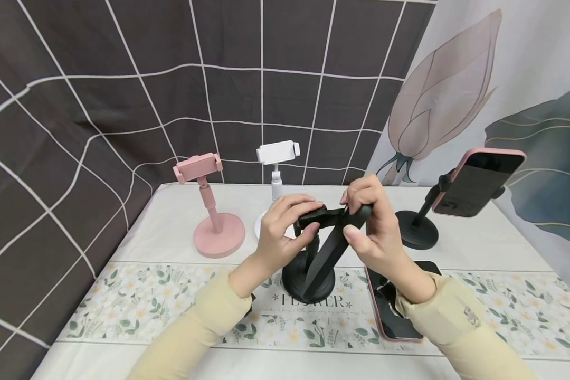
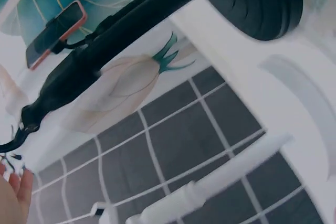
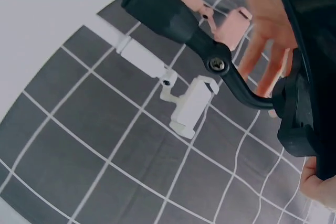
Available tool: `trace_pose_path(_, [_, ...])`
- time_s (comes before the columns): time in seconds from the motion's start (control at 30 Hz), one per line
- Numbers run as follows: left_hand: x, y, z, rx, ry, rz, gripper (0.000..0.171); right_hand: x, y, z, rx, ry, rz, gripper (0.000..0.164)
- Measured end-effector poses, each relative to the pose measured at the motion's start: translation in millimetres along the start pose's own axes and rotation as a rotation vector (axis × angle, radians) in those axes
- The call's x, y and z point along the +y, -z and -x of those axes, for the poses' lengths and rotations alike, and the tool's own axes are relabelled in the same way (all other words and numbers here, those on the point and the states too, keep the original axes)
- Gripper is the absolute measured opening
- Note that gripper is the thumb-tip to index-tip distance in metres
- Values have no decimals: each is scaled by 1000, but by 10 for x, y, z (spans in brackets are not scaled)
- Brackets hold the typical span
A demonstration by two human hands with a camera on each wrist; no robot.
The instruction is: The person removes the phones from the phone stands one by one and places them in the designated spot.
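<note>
A black phone stand (image 1: pixel 292 277) stands on the table between my hands, its round base on the printed runner. My left hand (image 1: pixel 282 227) grips the left end of the stand's clamp (image 1: pixel 330 216), thumb in front and fingers over the top. My right hand (image 1: pixel 374 224) pinches the top of a flat black phone (image 1: pixel 330 253), seen nearly edge-on, with the thumb on its near side. The phone slants down in front of the stand, its top against the clamp's right end. In the right wrist view the phone (image 3: pixel 310 40) overlaps the clamp (image 3: pixel 299 114).
A pink phone stand (image 1: pixel 218 235) and a white one (image 1: pixel 277 153) stand behind on the left and middle. At right, another black stand (image 1: pixel 417 232) holds a pink-edged phone (image 1: pixel 480 182). A second pink-edged phone (image 1: pixel 399 324) lies under my right wrist. Gridded dark cloth (image 1: pixel 290 100) hangs behind.
</note>
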State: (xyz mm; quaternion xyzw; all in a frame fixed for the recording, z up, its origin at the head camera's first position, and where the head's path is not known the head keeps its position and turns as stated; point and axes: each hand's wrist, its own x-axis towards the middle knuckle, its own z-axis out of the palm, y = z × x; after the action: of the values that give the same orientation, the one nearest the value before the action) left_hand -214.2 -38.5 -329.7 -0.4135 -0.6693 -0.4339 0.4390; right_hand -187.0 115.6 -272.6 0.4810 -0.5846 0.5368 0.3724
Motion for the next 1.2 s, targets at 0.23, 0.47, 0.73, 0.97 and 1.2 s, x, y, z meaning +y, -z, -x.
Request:
trace_pose_path(0.23, [3, -225, 121, 55, 166, 358, 39, -22, -25, 115, 125, -142, -144, 36])
trace_pose_path(0.47, [51, -376, 145, 101, 235, 517, 49, -91, -60, 115, 205, -221, -248, 17])
trace_pose_path(0.73, [57, -394, 134, 84, 410, 561, 63, -126, -65, 71, 314, -198, -325, 16])
trace_pose_path(0.97, [-9, -519, 144, 65, 353, 528, 65, -198, 63, -58, 388, -75, -197, 14])
trace_pose_path(1.2, [-70, -641, 151, 113, 288, 446, 66, -209, 342, -99, 429, -63, 30, 16])
